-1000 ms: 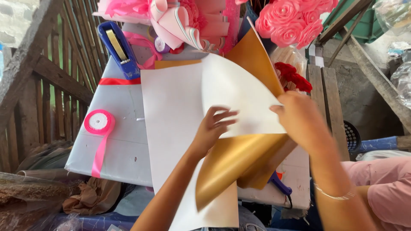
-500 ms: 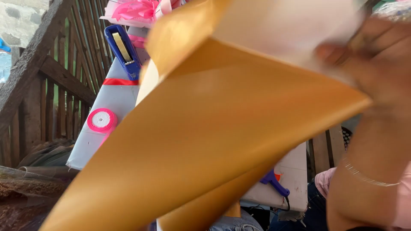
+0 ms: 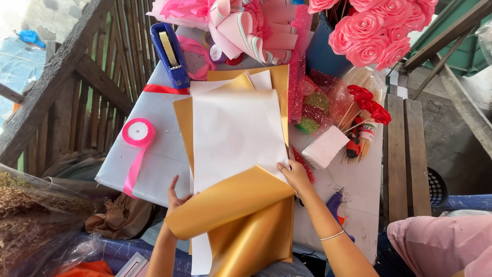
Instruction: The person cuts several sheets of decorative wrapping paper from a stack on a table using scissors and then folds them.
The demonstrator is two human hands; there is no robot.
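Gold sheet: glossy gold wrapping paper (image 3: 233, 205), curled over the white sheet (image 3: 233, 133) on the grey table (image 3: 159, 154)
Left hand (image 3: 177, 197): fingers spread; partly hidden under the curl; grip unclear
Right hand (image 3: 294, 174): fingers pinching the curl's edge

My grey tabletop (image 3: 159, 159) carries gold paper (image 3: 241, 154) at its middle. A pink ribbon roll (image 3: 138, 132) lies left of it. A white block (image 3: 325, 147) sits right.

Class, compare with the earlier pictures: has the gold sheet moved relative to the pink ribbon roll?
Yes. The gold sheet, raised half a second ago, now lies lower on the stack, right of the pink ribbon roll, which stayed put.
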